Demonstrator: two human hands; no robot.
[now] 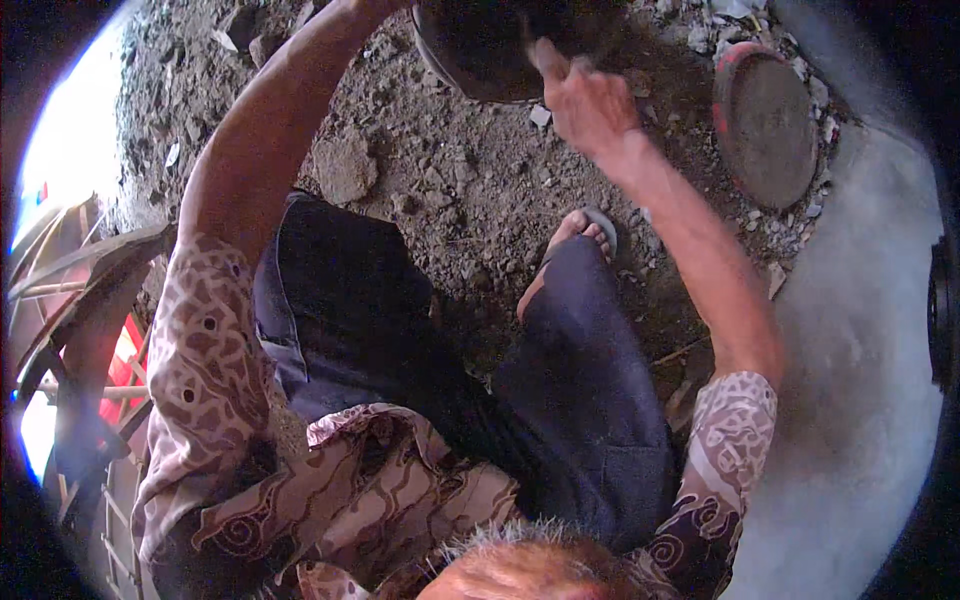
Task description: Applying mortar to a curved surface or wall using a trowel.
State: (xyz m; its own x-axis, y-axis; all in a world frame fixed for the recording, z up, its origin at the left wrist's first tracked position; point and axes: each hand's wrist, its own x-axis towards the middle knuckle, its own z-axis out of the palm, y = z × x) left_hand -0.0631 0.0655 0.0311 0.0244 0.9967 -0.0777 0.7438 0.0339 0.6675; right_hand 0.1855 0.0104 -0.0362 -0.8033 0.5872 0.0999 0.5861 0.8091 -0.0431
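I see the right hand (592,108) near the top of my view, a finger extended at the near side of a dark, rounded vessel (470,60), the others bent. The hand is blurred, and I cannot tell whether it grips anything. The vessel sits at the upper edge, partly cut off, its curved rim showing on the left. The left forearm (262,125) reaches up to the same edge, but its hand lies outside my view — its state I cannot tell.

Just below the vessel I make out a pale chip (540,116) on rough, stony ground (440,205), with a larger stone (343,167) to the left. To the right of the hand is a round grey disc (768,130) with a reddish edge, near a smooth grey surface (850,340). Nearer me — a sandalled foot (585,230) and dark trousers (590,335).
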